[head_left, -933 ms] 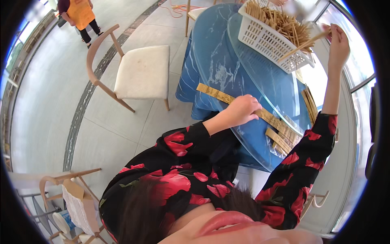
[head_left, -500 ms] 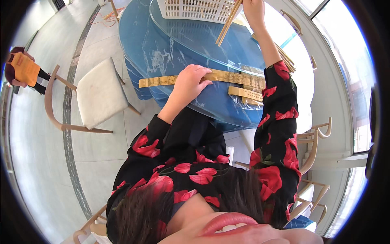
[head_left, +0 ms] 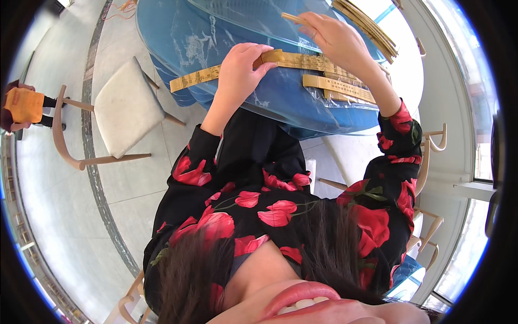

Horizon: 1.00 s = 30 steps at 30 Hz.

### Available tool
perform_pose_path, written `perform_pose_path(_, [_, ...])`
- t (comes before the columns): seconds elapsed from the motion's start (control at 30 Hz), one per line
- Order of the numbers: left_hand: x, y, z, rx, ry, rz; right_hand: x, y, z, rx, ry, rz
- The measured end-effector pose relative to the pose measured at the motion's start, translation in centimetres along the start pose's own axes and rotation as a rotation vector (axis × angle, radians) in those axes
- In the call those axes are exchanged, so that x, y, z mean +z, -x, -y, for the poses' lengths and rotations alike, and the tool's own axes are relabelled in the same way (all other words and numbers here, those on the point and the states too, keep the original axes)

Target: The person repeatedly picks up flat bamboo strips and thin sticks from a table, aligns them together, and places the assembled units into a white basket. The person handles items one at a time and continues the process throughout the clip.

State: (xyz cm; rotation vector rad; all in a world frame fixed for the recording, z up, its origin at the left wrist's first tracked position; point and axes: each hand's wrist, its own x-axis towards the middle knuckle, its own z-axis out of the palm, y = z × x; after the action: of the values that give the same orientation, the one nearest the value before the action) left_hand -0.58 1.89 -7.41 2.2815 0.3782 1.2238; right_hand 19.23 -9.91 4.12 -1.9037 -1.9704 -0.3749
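Note:
Pinched between the thumb and fingers of my left hand [head_left: 237,70] is a gold paper chopstick sleeve [head_left: 273,56], its end lifted a little off the table. Beneath this hand, a row of flat gold printed sleeves [head_left: 197,79] stretches to the left and right. My right hand [head_left: 342,46] is closed on a few light wooden chopsticks [head_left: 294,19]. Their ends point left, up and to the right of the sleeve, apart from it. Nearer the table's front edge lies a stack of gold sleeves [head_left: 337,86] on clear plastic wrap.
Loose chopsticks [head_left: 372,32] lie at the far right of the blue marbled table [head_left: 167,32], partly on a glass turntable [head_left: 237,16]. A chair with a pale seat [head_left: 127,108] stands to the left. Farther left is a person holding an orange thing [head_left: 24,105].
My right hand has come back from near the white basket with the chopsticks, which now point left. My left hand has raised the sleeve's end. The basket has left the view.

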Motion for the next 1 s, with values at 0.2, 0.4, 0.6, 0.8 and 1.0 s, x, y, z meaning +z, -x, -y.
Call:
perform_pose_path(0.2, [-0.3,0.1,0.1,0.007,0.019,-0.011,1.5,3.1,0.6,0.166,-0.092,0.285])
perform_pose_path(0.4, [-0.6,0.2,0.0,0.059,0.029,0.009,1.9,2.7,0.5,0.154,-0.049,0.368])
perform_pose_path(0.6, [-0.8,0.4,0.2,0.13,0.046,0.067,2.5,2.5,0.8,0.092,-0.056,0.462])
perform_pose_path(0.8, [-0.2,0.5,0.6,0.199,0.051,0.133,3.2,2.6,1.8,0.151,-0.172,0.529])
perform_pose_path(1.0, [-0.9,0.3,0.0,0.238,-0.039,0.19,5.1,1.9,2.3,0.1,-0.305,0.419])
